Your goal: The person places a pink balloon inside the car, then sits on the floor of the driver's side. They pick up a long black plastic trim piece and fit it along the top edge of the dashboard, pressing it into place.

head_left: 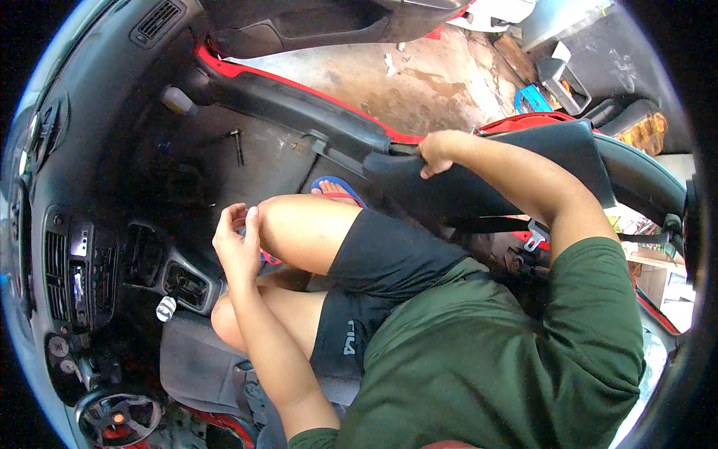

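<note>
My right hand is closed on the upper edge of a large black panel beside the red door sill. Its fingertips are partly hidden behind that edge. In front of my bent knee is my left hand, loosely curled, with a gap between thumb and fingers and nothing visible in it. The grey car seat lies below my left forearm. On the dark car floor is a black ratchet-like tool. One foot wears a blue flip-flop with a red strap.
The dashboard and steering wheel line the left side. An open cup-holder console stands near my knees, with a white-and-black knob. A seat-belt buckle hangs by my right arm. The open door is at the top.
</note>
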Tool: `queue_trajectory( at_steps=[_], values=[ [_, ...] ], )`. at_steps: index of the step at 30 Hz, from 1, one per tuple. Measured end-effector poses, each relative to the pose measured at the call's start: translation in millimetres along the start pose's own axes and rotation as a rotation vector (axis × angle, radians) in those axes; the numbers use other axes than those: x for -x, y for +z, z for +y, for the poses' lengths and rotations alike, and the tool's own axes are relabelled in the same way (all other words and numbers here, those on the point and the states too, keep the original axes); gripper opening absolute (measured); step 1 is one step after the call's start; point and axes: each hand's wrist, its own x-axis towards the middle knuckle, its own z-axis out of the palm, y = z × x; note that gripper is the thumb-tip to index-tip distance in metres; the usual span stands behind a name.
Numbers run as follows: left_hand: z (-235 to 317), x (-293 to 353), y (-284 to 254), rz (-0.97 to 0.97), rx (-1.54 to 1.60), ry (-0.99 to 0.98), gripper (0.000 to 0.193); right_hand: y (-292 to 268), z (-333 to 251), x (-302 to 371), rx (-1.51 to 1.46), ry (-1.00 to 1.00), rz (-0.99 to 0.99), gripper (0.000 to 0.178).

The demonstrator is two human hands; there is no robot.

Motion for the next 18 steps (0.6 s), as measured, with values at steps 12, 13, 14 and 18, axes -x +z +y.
queue_trajectory(
  at_steps=[12,13,14,18],
  values=[
    [-6,8,2,-0.063,-0.015,0.029,0.031,98,-5,-23,0.056,0.164,0.06,0.024],
    [-7,9,2,-0.067,-0.019,0.03,0.031,99,-6,-18,0.059,0.175,0.08,0.024],
    [-7,9,2,-0.071,-0.021,0.032,0.031,102,-6,-11,0.062,0.188,0.098,0.024],
    [16,5,13,-0.046,-0.068,0.129,0.026,115,2,50,-0.001,0.223,0.085,0.029]
  ],
)
